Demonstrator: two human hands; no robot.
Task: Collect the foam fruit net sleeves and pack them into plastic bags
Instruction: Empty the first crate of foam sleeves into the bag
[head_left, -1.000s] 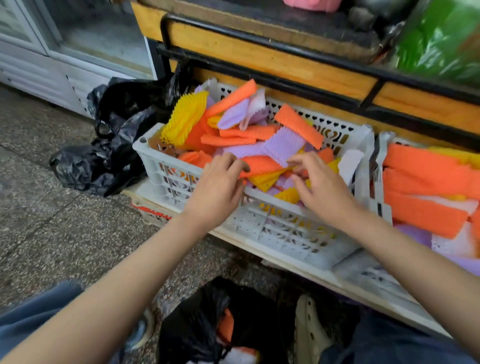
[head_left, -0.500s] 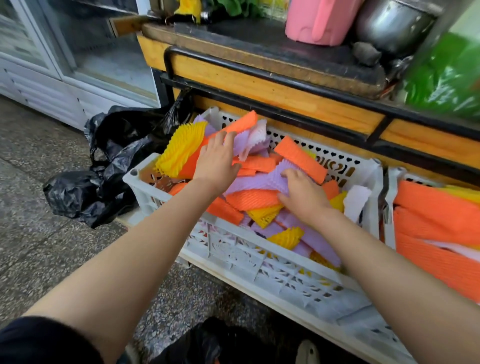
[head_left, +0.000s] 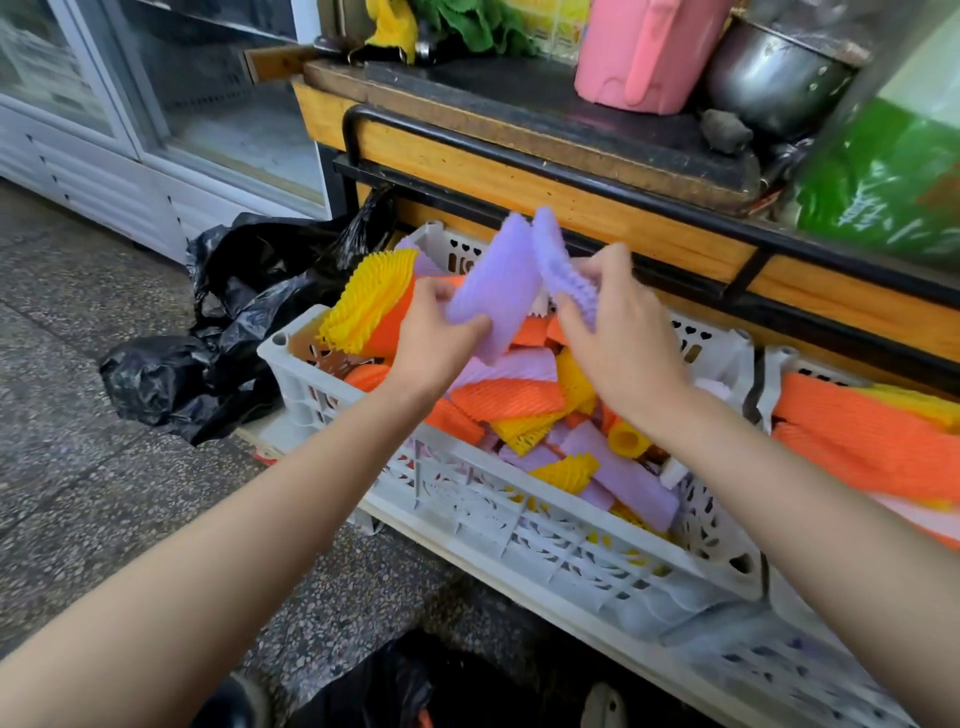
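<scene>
Moved: your left hand (head_left: 436, 343) and right hand (head_left: 618, 332) have risen from the white crate (head_left: 519, 525).
Black bag (head_left: 363, 691): below, near your feet.
Grip: left pinches one purple sleeve (head_left: 493, 291), right the other sleeve (head_left: 563, 270).
Risk: a loose pinch drops foam beside the bag.

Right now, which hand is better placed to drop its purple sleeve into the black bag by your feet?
Probably left. The left hand grips its purple foam sleeve nearer the black bag, which lies on the left arm's side; the right hand is farther across the white crate.
</scene>
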